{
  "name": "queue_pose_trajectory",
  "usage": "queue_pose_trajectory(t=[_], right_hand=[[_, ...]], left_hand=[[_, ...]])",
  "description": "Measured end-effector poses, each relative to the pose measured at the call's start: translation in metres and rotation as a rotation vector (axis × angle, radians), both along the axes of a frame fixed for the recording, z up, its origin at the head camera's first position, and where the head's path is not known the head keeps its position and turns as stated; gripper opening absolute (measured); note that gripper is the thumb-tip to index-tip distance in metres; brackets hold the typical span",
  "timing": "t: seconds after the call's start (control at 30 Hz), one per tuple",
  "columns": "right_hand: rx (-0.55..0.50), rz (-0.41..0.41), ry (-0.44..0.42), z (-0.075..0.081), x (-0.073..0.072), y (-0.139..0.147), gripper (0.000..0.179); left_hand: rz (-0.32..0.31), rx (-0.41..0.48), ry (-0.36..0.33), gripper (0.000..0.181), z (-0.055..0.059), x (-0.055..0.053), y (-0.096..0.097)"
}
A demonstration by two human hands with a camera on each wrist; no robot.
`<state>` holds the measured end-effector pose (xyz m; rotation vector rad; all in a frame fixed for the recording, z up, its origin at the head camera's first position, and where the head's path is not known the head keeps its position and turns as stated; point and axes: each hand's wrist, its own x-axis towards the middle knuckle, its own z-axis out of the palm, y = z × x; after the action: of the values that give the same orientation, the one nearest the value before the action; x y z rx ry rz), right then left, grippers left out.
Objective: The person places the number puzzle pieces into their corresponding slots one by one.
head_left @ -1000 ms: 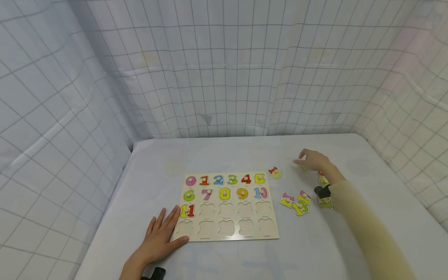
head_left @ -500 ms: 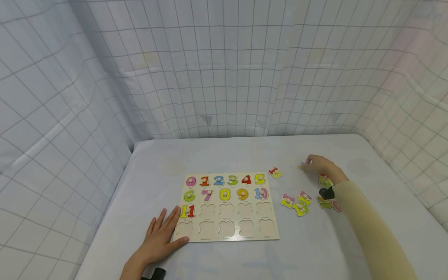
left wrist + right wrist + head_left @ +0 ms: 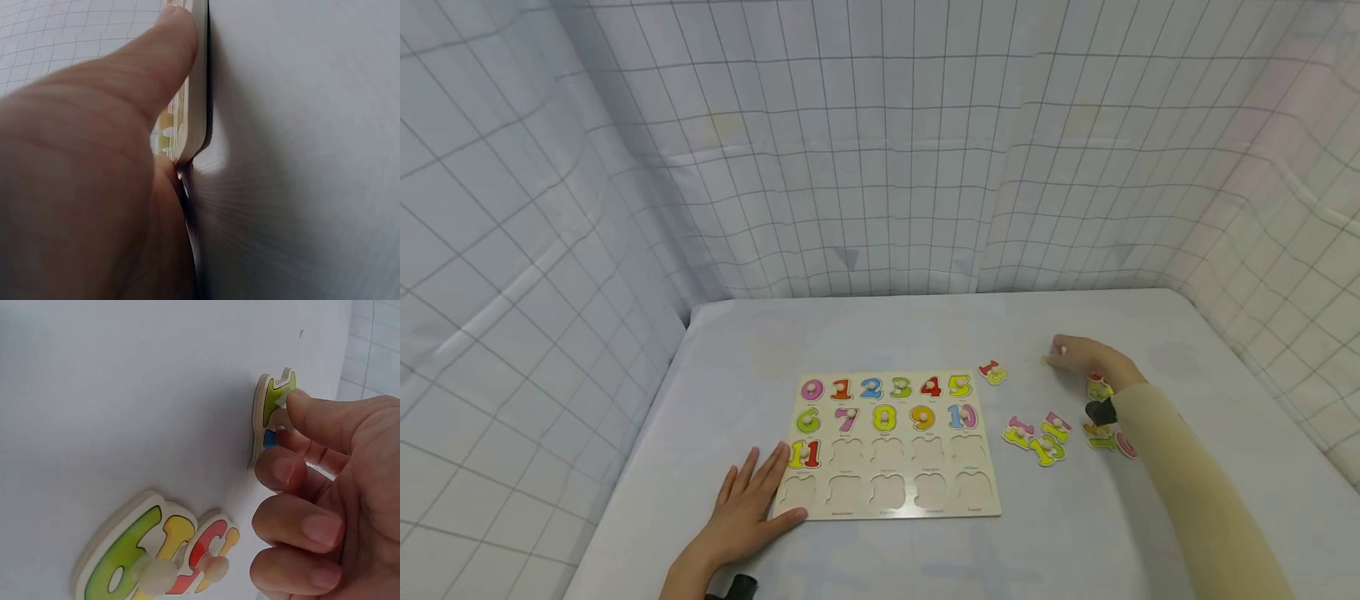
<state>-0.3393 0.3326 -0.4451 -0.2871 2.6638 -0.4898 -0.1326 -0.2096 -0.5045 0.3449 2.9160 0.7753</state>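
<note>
A wooden number puzzle board [image 3: 904, 435] lies on the table, with knobbed pieces 0 to 11 in its upper rows and bare recesses below. My left hand [image 3: 741, 517] rests spread on its lower left corner, the thumb [image 3: 169, 44] along the near edge. Beyond the board to the right, my right hand [image 3: 1078, 354] pinches a green-and-blue number puzzle piece [image 3: 275, 403] by its knob, between thumb and index finger. The piece is tilted or flat on the cloth; its second digit is mostly hidden by the fingers.
A red-and-yellow piece [image 3: 992, 372] lies off the board's upper right corner. Several pieces [image 3: 1045, 450] cluster right of the board. More pieces [image 3: 1101, 437] lie under the right forearm, among them a green-and-yellow 16 [image 3: 131, 550]. Gridded white curtains [image 3: 880, 167] surround the table.
My right hand has come down and slightly right onto the green-and-blue puzzle piece, its fingers closing on the knob. The left hand stays on the board.
</note>
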Motion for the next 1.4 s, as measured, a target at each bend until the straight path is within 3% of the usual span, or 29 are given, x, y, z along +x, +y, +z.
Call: queue_pose_trajectory(t=[0.23, 0.57, 0.8, 1.1, 1.4], right_hand=[[0.018, 0.029, 0.002, 0.006, 0.005, -0.003, 0.031], [-0.087, 0.030, 0.127, 0.014, 0.019, -0.022, 0.025], [-0.143, 0.056, 0.123, 0.017, 0.028, -0.068, 0.023], [-0.231, 0.227, 0.150, 0.015, 0.049, -0.147, 0.021], [-0.265, 0.350, 0.236, -0.001, 0.078, -0.215, 0.023]], left_hand=[[-0.002, 0.000, 0.036, 0.096, -0.007, 0.000, -0.002], [-0.008, 0.006, 0.039, 0.094, -0.003, 0.000, -0.002], [-0.002, -0.005, 0.037, 0.096, -0.005, -0.001, -0.002], [-0.007, -0.004, 0.016, 0.096, 0.005, -0.001, 0.000], [-0.009, 0.001, -0.008, 0.095, 0.007, 0.002, 0.003]])
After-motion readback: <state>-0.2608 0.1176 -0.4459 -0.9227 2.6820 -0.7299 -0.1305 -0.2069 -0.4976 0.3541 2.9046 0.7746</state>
